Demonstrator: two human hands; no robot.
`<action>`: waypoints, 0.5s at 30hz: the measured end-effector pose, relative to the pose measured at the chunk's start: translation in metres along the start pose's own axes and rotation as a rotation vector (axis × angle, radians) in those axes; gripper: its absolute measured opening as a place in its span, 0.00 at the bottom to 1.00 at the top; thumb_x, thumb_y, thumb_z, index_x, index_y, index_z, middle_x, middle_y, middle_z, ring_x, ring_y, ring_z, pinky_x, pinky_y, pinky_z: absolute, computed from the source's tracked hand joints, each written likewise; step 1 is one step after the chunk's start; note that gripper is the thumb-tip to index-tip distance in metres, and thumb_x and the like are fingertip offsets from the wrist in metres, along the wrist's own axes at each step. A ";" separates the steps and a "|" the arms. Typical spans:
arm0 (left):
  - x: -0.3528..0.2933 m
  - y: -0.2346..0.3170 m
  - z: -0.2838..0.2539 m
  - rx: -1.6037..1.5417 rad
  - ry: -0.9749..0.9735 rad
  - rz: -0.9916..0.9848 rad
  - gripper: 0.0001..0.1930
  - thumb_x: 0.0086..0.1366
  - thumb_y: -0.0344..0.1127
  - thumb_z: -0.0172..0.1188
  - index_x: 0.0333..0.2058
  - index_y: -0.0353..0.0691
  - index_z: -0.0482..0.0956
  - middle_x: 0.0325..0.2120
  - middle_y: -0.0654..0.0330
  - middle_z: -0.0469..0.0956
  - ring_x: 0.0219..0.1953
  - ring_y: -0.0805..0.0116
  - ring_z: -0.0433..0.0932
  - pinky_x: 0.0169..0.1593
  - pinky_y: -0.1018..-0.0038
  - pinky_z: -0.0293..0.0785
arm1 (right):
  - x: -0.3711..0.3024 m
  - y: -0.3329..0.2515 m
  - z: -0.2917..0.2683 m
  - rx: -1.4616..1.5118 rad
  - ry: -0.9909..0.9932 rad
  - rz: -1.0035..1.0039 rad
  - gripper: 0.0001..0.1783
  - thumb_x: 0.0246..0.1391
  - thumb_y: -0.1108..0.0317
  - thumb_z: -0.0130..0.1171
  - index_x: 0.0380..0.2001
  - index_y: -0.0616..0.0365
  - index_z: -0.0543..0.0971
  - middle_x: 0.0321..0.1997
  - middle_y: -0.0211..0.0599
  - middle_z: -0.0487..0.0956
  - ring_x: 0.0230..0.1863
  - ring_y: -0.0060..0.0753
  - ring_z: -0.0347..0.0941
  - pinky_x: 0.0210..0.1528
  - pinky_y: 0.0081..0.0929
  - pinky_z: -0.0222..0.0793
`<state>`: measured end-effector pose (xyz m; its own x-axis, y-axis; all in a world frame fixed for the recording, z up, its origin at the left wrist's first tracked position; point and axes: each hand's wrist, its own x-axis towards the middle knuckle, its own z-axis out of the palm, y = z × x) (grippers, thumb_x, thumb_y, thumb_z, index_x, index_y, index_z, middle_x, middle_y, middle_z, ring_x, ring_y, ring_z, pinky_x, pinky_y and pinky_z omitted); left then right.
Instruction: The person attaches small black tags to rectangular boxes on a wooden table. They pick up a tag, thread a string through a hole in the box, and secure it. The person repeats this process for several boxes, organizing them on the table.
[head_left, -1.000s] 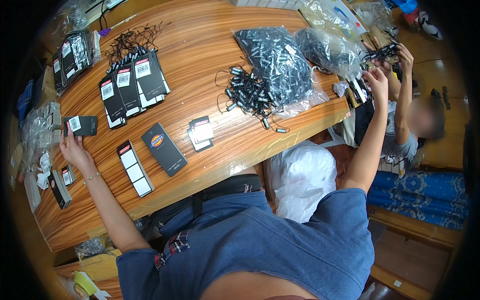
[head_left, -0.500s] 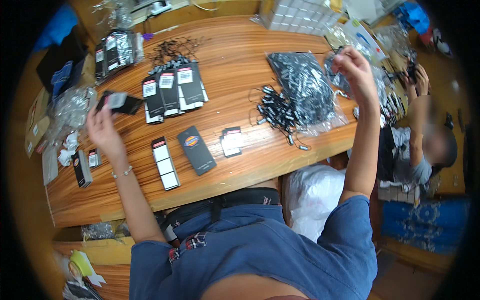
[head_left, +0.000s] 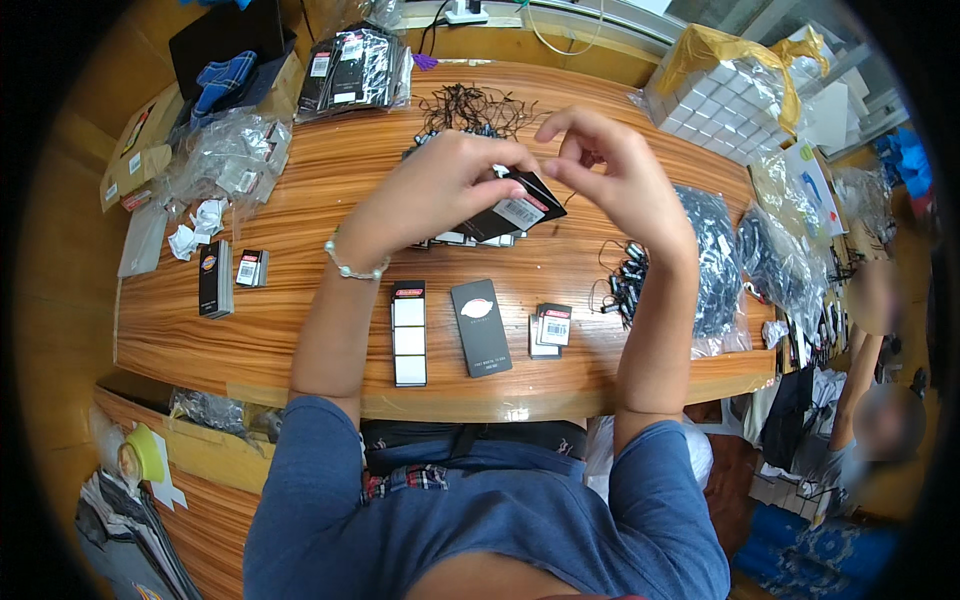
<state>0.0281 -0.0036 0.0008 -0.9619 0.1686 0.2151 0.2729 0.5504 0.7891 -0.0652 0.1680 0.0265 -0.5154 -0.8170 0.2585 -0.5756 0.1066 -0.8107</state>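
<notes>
Around the upper middle of the frame, the left hand is pinching a black tag above the counter. Curled right hand is right beside it, can't tell if it's holding anything. Loose corded bits sit center right.

Bright, fairly even light covers the counter, glinting off the plastic bag at right. Fisheye distortion bows the counter's edges, corners fall black, and a co-worker's head is blurred.

Workshop — hang tags; bagged cords
</notes>
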 end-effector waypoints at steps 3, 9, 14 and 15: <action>-0.004 -0.004 -0.015 -0.102 0.045 -0.028 0.08 0.56 0.28 0.55 0.36 0.34 0.74 0.28 0.66 0.75 0.29 0.83 0.72 0.33 0.84 0.69 | 0.008 0.008 -0.003 0.456 0.054 -0.038 0.09 0.47 0.73 0.56 0.34 0.64 0.74 0.23 0.24 0.73 0.26 0.13 0.65 0.29 0.13 0.60; -0.004 -0.016 -0.028 -0.298 0.069 -0.030 0.07 0.57 0.28 0.55 0.35 0.33 0.74 0.28 0.67 0.74 0.31 0.84 0.71 0.35 0.85 0.69 | 0.023 0.037 -0.005 1.101 -0.007 -0.255 0.08 0.49 0.74 0.54 0.34 0.62 0.74 0.29 0.36 0.75 0.31 0.25 0.70 0.35 0.23 0.66; -0.002 -0.017 -0.022 -0.345 0.163 0.000 0.09 0.55 0.27 0.57 0.36 0.33 0.73 0.29 0.67 0.74 0.32 0.83 0.71 0.36 0.86 0.68 | 0.021 0.036 -0.002 1.453 -0.081 -0.280 0.11 0.51 0.75 0.48 0.39 0.62 0.73 0.35 0.41 0.75 0.40 0.36 0.71 0.46 0.34 0.67; -0.001 -0.017 -0.021 -0.351 0.175 0.005 0.09 0.55 0.27 0.57 0.36 0.33 0.73 0.30 0.66 0.74 0.32 0.83 0.71 0.35 0.86 0.68 | 0.024 0.039 -0.003 1.486 -0.144 -0.319 0.14 0.52 0.76 0.46 0.43 0.62 0.71 0.40 0.44 0.74 0.45 0.41 0.70 0.51 0.39 0.65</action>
<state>0.0238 -0.0298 -0.0009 -0.9568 0.0122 0.2906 0.2854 0.2316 0.9300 -0.1021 0.1543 0.0027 -0.3827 -0.7505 0.5389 0.5363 -0.6554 -0.5318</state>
